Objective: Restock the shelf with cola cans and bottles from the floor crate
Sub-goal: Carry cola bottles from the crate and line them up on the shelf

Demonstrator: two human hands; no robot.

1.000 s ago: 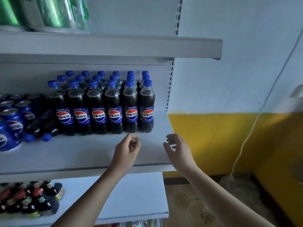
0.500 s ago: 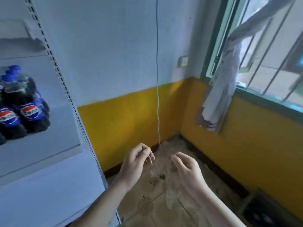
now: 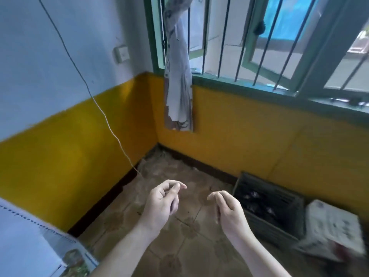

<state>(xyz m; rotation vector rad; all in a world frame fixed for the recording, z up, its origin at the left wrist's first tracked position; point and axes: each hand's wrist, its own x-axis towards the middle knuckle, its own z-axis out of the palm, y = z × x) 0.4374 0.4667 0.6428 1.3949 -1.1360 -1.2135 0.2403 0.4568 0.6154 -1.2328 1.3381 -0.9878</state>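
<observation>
Both hands are held out in front of the body, above the tiled floor, and nothing is gripped in either. The left hand is seen from the back, with its fingers loosely curled and the thumb brought near the forefinger; nothing is held between them. The right hand is kept just beside it, a small gap apart, with its fingers bent downward in a relaxed way and the palm turned toward the left hand.

The crate is found on the floor to the right of the right hand, set against the yellow lower part of the wall. It is dark and slatted, and it is touched by neither hand. Inside it, dark shapes with pale spots can be made out, but they are too blurred to be told as cans or bottles. Just to the right of the crate, a white printed package is seen lying on the floor, touching or nearly touching the crate's side.

A corner of the pale shelf is shown at the lower left, well apart from the crate. A thin white cord is hung down the left wall toward the floor corner. A wall switch is mounted near the barred window, and a patterned cloth is draped at the window's left edge.
</observation>
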